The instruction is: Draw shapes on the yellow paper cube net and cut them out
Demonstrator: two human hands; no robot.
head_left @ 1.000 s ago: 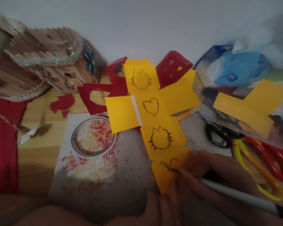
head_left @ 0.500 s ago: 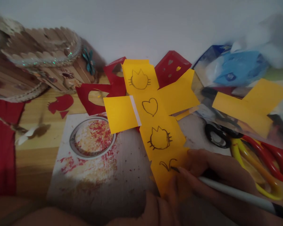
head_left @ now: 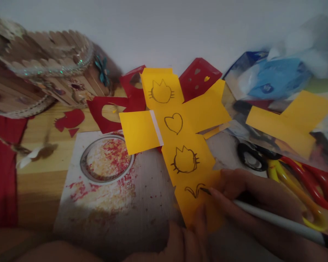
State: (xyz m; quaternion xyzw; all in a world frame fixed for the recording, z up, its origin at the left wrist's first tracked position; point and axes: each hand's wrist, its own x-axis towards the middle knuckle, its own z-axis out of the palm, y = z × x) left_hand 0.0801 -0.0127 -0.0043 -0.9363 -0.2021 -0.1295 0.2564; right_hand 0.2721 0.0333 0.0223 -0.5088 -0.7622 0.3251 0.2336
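Pencil between pinched right fingers, left fingers together on yellow card, packet label illegible.

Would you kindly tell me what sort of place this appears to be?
Most likely a craft table, perhaps at home: there is yellow paper bearing cat and heart outlines, red-handled scissors, and a decorated model built from wooden sticks.
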